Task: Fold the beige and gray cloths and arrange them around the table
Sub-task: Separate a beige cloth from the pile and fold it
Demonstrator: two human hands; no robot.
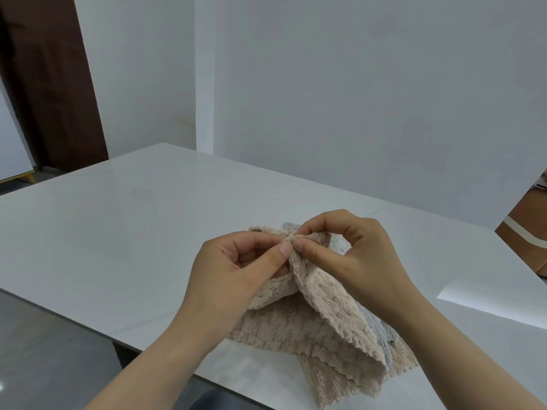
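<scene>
Your left hand [236,261] and right hand [352,250] meet above the middle of the table [118,232]. Each pinches the same raised corner of the beige cloth [331,309] between thumb and forefinger. The two thumb tips almost touch at that corner, and your other fingers are curled behind.

The beige cloth is a plush, fleecy fabric with a soft ribbed nap and a wavy, scalloped edge. From the pinched corner it drapes down and toward you. Its long axis runs from your hands to the near right, where the low end folds over on itself close to the table's near edge. The lifted corner points up and away from you.

Under it lies the gray cloth [376,329], with the same fluffy, ridged pile. It shows as a narrow strip along the right side of the beige cloth and again just beyond your right hand.

A second beige cloth [281,329] lies flat on the tabletop beneath both, with its ribs running across it and its ragged, wavy border spread toward your left forearm. Whether the beige flap nearest you belongs to it, you cannot tell.

The table is white, glossy and faintly veined like stone, with a rounded far corner. The whole pile sits near its front edge, right of centre.
</scene>
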